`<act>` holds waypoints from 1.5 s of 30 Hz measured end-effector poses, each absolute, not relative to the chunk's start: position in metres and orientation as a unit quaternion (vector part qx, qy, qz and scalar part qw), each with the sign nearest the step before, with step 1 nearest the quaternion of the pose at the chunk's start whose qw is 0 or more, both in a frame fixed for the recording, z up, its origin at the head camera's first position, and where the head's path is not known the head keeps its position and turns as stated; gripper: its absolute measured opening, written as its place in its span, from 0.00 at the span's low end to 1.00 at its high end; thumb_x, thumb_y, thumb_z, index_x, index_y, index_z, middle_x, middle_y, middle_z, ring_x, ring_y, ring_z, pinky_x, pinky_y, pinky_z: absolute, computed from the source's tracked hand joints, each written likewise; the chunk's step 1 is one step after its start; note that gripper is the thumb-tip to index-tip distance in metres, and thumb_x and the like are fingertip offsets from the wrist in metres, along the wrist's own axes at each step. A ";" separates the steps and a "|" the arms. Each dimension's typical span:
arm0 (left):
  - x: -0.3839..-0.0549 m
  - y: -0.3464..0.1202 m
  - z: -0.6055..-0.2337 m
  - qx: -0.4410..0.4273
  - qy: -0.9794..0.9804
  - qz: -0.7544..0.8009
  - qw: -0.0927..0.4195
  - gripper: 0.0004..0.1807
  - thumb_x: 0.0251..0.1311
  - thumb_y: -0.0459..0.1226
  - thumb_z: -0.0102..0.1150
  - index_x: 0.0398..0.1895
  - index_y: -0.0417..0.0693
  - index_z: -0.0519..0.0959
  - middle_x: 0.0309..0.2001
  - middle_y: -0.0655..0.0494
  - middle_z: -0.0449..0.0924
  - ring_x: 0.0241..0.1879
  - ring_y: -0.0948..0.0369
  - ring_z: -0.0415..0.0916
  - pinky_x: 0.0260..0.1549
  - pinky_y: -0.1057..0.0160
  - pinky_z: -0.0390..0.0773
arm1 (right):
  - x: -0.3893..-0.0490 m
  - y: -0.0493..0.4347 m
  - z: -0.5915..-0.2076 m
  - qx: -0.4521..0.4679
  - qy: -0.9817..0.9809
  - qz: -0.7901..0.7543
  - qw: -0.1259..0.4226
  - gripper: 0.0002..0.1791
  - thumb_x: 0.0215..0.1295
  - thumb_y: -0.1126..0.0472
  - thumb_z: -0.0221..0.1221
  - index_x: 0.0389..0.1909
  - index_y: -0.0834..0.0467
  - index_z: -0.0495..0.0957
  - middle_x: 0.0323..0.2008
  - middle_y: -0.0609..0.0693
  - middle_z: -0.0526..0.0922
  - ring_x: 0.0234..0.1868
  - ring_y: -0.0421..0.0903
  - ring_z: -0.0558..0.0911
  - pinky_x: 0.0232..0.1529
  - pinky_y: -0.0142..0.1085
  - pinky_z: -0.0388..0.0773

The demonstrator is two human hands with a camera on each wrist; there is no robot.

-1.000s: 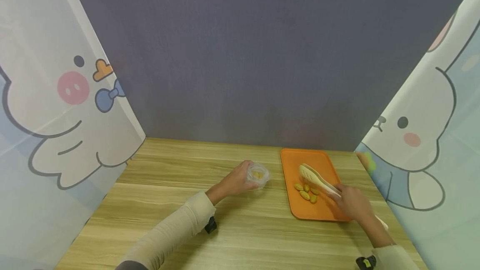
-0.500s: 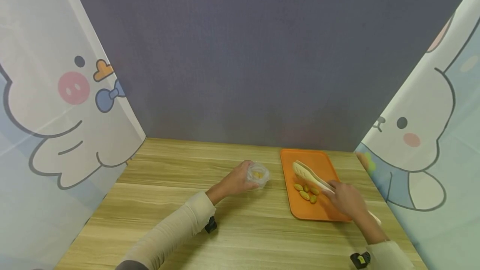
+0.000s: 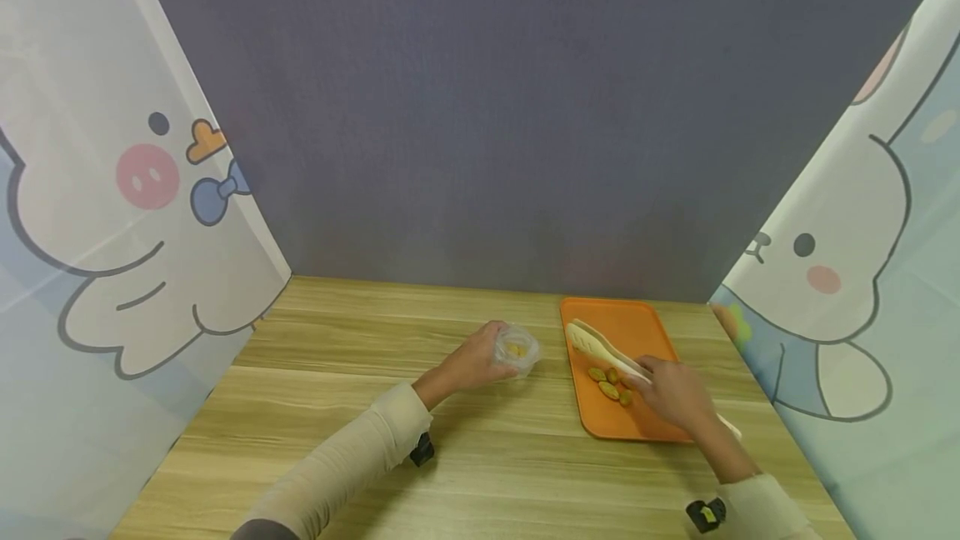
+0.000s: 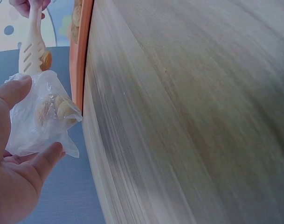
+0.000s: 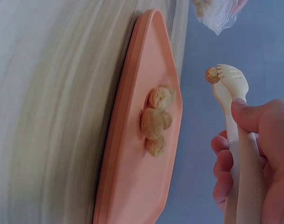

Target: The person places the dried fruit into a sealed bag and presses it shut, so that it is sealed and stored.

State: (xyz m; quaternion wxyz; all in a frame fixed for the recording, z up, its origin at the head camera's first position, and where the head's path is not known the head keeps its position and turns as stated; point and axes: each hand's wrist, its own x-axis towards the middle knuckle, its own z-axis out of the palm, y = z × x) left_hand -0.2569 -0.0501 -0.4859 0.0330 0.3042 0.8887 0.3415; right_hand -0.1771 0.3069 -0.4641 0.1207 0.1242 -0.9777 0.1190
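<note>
My left hand (image 3: pixel 474 359) grips a clear plastic bag (image 4: pixel 25 119) with its mouth open upward. Brownish, ridged oval food pieces (image 4: pixel 55 109) lie inside it; their exact kind cannot be told. My right hand (image 3: pixel 670 390) holds cream-coloured slotted tongs (image 5: pixel 232 84) above the orange tray. Pinched at the tips of the tongs is one small brown piece (image 5: pixel 212 75), plain in both wrist views. Several similar pieces (image 3: pixel 609 390) sit clustered on the tray, partly behind the right fingers in the head view.
The orange tray (image 3: pixel 587 419) lies on the wood-grain table (image 3: pixel 525 473), to the right of the bag. A grey panel (image 3: pixel 480 148) rises behind the table. Panels with cartoon prints (image 3: pixel 847 273) flank it on both sides.
My right hand and the tongs have moved left across the tray, so the tips are closer to the bag. The left hand and bag have stayed in place.
</note>
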 end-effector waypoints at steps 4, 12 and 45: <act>-0.256 -0.050 -0.485 0.309 0.887 0.343 0.032 0.42 0.60 0.47 0.72 0.71 0.39 0.63 0.55 0.49 0.76 0.45 0.60 0.75 0.43 0.62 0.78 | -0.179 0.299 -0.462 0.126 -0.978 0.117 0.118 0.16 0.65 0.53 0.68 0.45 0.61 0.85 0.23 0.47 0.81 0.21 0.43 0.74 0.22 0.42 0.72; -0.257 -0.049 -0.486 0.312 0.885 0.345 0.030 0.42 0.60 0.47 0.72 0.71 0.39 0.63 0.54 0.49 0.76 0.45 0.61 0.75 0.43 0.62 0.78 | -0.184 0.285 -0.456 0.143 -0.975 0.127 0.109 0.17 0.67 0.51 0.66 0.46 0.60 0.84 0.21 0.43 0.78 0.20 0.40 0.70 0.23 0.37 0.68; -0.259 -0.044 -0.488 0.302 0.886 0.350 0.043 0.44 0.61 0.48 0.72 0.72 0.37 0.61 0.55 0.48 0.76 0.44 0.62 0.76 0.41 0.65 0.78 | -0.189 0.235 -0.441 0.156 -0.970 0.162 0.096 0.20 0.67 0.50 0.67 0.52 0.58 0.84 0.25 0.44 0.82 0.19 0.37 0.69 0.23 0.33 0.67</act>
